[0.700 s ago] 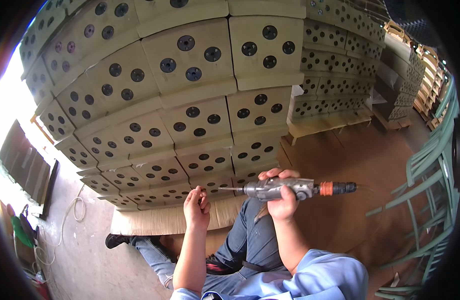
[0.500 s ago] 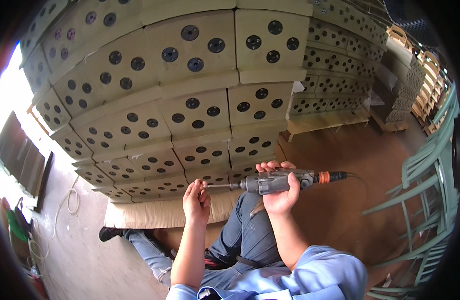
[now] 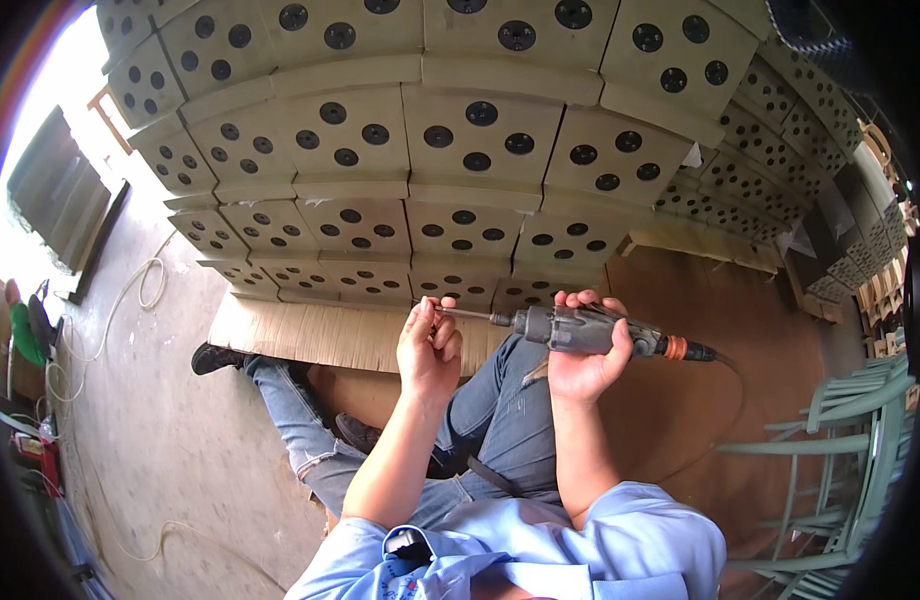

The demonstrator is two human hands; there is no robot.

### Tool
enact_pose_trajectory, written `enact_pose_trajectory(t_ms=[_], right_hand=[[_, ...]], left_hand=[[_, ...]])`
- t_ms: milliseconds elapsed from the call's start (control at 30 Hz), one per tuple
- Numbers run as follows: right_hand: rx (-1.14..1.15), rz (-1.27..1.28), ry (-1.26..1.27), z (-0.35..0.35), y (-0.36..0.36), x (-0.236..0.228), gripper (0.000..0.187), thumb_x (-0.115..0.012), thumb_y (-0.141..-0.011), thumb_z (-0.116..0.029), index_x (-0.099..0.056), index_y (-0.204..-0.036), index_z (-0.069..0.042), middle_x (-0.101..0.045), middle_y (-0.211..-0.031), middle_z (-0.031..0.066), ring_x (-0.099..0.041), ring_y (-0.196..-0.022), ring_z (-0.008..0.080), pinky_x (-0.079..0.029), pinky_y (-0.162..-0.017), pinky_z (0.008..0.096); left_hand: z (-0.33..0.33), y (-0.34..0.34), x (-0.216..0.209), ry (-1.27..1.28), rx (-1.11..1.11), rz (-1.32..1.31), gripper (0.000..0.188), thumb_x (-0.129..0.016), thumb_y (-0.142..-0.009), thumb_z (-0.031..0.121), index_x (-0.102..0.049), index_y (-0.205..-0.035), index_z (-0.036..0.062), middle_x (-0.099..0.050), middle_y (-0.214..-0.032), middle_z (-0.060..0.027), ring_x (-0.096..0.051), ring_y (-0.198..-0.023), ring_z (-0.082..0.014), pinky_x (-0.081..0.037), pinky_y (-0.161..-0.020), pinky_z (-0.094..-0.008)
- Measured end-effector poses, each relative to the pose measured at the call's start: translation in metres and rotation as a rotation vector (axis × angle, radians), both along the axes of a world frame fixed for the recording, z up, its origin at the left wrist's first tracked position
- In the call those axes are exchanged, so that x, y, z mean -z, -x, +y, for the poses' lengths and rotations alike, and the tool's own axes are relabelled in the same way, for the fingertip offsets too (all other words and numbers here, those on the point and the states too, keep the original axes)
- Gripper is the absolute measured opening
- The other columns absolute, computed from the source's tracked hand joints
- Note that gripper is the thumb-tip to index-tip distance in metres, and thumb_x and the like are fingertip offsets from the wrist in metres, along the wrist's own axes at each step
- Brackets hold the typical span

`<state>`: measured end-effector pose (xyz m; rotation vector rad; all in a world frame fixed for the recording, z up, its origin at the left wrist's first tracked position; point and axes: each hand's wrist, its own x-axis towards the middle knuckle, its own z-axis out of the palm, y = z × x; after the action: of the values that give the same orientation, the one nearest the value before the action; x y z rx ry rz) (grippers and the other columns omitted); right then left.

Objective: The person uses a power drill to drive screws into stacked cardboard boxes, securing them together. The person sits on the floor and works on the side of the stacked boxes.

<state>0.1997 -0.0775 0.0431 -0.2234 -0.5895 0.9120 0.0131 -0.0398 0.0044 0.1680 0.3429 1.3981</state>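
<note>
Head camera: just off the centre of the view, toward four o'clock, the person's right hand [image 3: 585, 375] grasps a grey power tool [image 3: 570, 332], its fingers over the top of the body and its thumb along the near side. A thin metal bit [image 3: 470, 314] points from the tool toward nine o'clock, ending at the left hand [image 3: 430, 355], whose thumb and fingertips pinch its far end; whether a small piece sits there too is hidden. An orange collar [image 3: 677, 347] rings the tool's rear, and a cable [image 3: 742, 400] curves away toward five o'clock. At twelve o'clock rises a stack of beige boxes [image 3: 530, 180] with dark round discs on their faces, and a pale board [image 3: 310, 340] juts out under the stack's lower edge. Bent legs in blue jeans [image 3: 500, 420] lie below the hands at six o'clock. Green metal frames [image 3: 875, 430] stand at four o'clock; a pale hose [image 3: 145, 285] loops across the floor [image 3: 180, 430] at nine.
</note>
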Motion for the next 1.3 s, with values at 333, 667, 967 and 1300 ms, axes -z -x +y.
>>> enact_pose_trajectory(t_ms=[333,667,967,1300], right_hand=[[-0.493,0.028,0.706,-0.091,0.033,0.086,0.069,-0.05,-0.096,-0.068,-0.053,-0.138,-0.013,-0.057,-0.138,0.0138,-0.057,-0.123,0.0342,-0.046,-0.102,0.054],[-1.586,-0.828,0.772,-0.096,0.022,0.067,0.051,-0.052,-0.106,-0.035,-0.048,-0.146,-0.003,-0.061,-0.135,0.0176,-0.065,-0.114,0.0265,-0.055,-0.094,0.0408],[-1.672,-0.925,0.784,0.0,0.002,0.139,0.049,-0.064,-0.1,-0.033,-0.053,-0.131,0.003,-0.064,-0.126,0.0185,-0.068,-0.108,0.0253,-0.057,-0.093,0.038],[-1.658,-0.09,0.544,-0.032,0.028,0.096,0.081,-0.041,-0.099,-0.07,-0.037,-0.143,-0.002,-0.057,-0.11,0.0219,-0.072,-0.098,0.0388,-0.062,-0.074,0.0455]], left_hand=[[-0.017,0.021,0.063,0.107,-0.201,0.129,0.014,-0.059,-0.104,0.02,-0.06,-0.101,0.0074,-0.065,-0.092,-0.0052,-0.032,-0.051,-0.0032,-0.027,-0.042,-0.0196],[-0.04,0.069,0.155,0.332,-0.215,0.178,0.013,-0.058,-0.104,0.02,-0.059,-0.097,0.0092,-0.062,-0.086,-0.0058,-0.03,-0.048,-0.0038,-0.022,-0.04,-0.0213],[-0.044,0.069,0.131,0.215,-0.2,0.138,0.011,-0.058,-0.104,0.02,-0.058,-0.099,0.0107,-0.06,-0.081,-0.006,-0.029,-0.047,-0.0034,-0.023,-0.04,-0.0201],[-0.002,0.097,0.07,0.165,-0.136,0.018,0.015,-0.058,-0.105,0.023,-0.059,-0.109,0.009,-0.059,-0.085,-0.0038,-0.028,-0.048,-0.0014,-0.021,-0.04,-0.0186]])
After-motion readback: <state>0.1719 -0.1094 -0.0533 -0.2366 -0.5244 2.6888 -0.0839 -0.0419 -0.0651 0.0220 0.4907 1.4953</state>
